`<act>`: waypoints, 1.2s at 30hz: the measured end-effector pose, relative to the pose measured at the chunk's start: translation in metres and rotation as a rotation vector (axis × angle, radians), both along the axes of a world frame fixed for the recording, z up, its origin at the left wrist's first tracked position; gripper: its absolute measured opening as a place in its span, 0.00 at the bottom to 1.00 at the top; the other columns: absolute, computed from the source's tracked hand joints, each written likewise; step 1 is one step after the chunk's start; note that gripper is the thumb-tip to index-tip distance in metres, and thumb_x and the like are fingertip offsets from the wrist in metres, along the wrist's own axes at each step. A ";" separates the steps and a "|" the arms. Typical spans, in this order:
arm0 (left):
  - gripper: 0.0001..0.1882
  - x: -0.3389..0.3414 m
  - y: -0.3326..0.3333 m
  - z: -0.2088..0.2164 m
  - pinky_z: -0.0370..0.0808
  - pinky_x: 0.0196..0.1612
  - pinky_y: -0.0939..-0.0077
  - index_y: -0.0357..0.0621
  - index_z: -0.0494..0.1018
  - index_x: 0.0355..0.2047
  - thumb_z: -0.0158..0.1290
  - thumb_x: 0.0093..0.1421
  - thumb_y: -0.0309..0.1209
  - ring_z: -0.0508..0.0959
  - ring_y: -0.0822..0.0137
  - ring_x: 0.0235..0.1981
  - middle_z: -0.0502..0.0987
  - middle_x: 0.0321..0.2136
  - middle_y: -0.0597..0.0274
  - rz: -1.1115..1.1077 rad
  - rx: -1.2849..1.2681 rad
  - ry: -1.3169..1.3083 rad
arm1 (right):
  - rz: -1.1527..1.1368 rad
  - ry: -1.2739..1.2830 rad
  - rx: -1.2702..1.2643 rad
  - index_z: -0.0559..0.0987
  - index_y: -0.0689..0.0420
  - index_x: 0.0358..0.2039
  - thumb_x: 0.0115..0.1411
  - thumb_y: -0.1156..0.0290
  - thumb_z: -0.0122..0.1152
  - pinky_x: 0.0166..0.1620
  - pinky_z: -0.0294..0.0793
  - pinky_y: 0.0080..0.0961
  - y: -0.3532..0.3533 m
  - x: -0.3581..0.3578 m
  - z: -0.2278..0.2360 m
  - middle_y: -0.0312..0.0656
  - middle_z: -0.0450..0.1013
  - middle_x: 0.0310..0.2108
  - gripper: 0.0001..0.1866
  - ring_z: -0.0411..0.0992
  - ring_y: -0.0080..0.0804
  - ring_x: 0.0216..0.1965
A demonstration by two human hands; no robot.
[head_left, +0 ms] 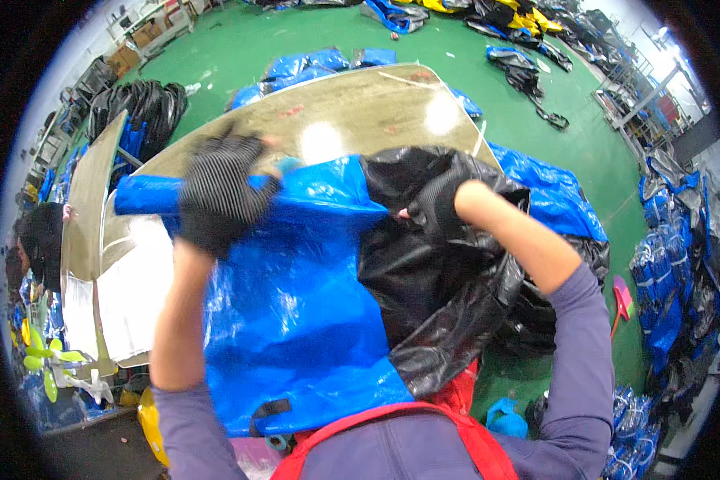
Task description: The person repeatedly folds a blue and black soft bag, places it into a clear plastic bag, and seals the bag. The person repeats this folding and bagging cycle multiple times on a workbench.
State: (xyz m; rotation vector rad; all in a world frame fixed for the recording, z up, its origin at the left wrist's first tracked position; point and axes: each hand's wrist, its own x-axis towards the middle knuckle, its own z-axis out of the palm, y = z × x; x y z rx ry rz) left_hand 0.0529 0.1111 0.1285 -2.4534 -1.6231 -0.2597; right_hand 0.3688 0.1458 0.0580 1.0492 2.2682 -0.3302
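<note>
A shiny tarpaulin, blue (296, 280) on the left and black (412, 280) on the right, lies across the table before me and drapes over its near edge. Its far blue edge is folded into a flat roll. My left hand (224, 192), in a black striped glove, is over that roll at the left; motion smears its fingers. A small teal spot shows beside its thumb, too blurred to name. My right hand (440, 204), gloved too, is closed with its fingertips at the black part near the blue-black seam. Crumpled black material bunches around it.
The brown-topped table (344, 112) extends beyond the tarpaulin. Blue packets (304, 64) lie past its far edge. A black heap (136, 112) stands far left, a green fan (50, 360) near left. Blue bundles (664, 256) line the right, near a pink broom (622, 296).
</note>
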 end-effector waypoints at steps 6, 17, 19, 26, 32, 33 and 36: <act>0.43 -0.090 -0.012 -0.153 0.40 0.58 0.24 0.65 0.51 0.66 0.43 0.54 0.65 0.51 0.43 0.66 0.50 0.67 0.56 0.334 -0.416 0.264 | -0.130 0.320 0.783 0.61 0.42 0.63 0.55 0.38 0.50 0.59 0.48 0.67 -0.008 0.058 -0.074 0.41 0.54 0.66 0.38 0.51 0.48 0.65; 0.39 0.053 0.045 -0.130 0.47 0.65 0.44 0.57 0.57 0.64 0.44 0.57 0.60 0.54 0.44 0.65 0.55 0.64 0.46 -0.543 -0.202 -0.265 | -0.237 -0.039 0.239 0.69 0.40 0.58 0.56 0.41 0.49 0.58 0.53 0.65 0.003 0.047 -0.059 0.39 0.64 0.60 0.31 0.59 0.48 0.62; 0.40 0.076 0.043 -0.168 0.35 0.64 0.36 0.63 0.54 0.66 0.43 0.56 0.62 0.46 0.48 0.68 0.47 0.68 0.50 -0.485 -0.281 -0.060 | -0.228 0.399 0.590 0.69 0.46 0.57 0.57 0.45 0.49 0.62 0.51 0.55 0.006 0.045 -0.073 0.46 0.64 0.59 0.31 0.57 0.45 0.63; 0.40 0.059 0.063 -0.230 0.34 0.66 0.42 0.65 0.53 0.66 0.43 0.56 0.62 0.44 0.49 0.69 0.46 0.68 0.53 -0.479 -0.102 0.026 | -0.423 0.696 0.335 0.65 0.51 0.61 0.55 0.42 0.52 0.61 0.58 0.43 -0.028 0.051 -0.047 0.52 0.64 0.58 0.37 0.63 0.49 0.59; 0.36 0.105 0.029 -0.164 0.36 0.65 0.41 0.58 0.56 0.65 0.46 0.59 0.55 0.46 0.47 0.68 0.48 0.67 0.50 -0.321 -0.167 0.066 | -0.053 0.569 0.129 0.69 0.46 0.56 0.34 0.50 0.70 0.59 0.54 0.61 -0.210 0.061 -0.008 0.47 0.66 0.56 0.45 0.63 0.52 0.57; 0.36 0.118 0.019 -0.158 0.36 0.66 0.43 0.54 0.57 0.64 0.46 0.58 0.54 0.45 0.45 0.68 0.47 0.67 0.47 -0.238 -0.068 0.155 | -0.078 0.520 0.286 0.71 0.45 0.52 0.46 0.60 0.61 0.62 0.50 0.63 -0.233 0.060 -0.029 0.43 0.66 0.57 0.29 0.63 0.45 0.59; 0.37 0.161 -0.018 -0.161 0.38 0.65 0.39 0.54 0.60 0.62 0.49 0.55 0.56 0.49 0.40 0.65 0.55 0.63 0.43 -0.907 -0.321 -0.286 | -0.088 0.625 0.504 0.76 0.47 0.44 0.53 0.64 0.56 0.62 0.54 0.57 -0.265 0.073 -0.072 0.44 0.72 0.49 0.17 0.66 0.45 0.56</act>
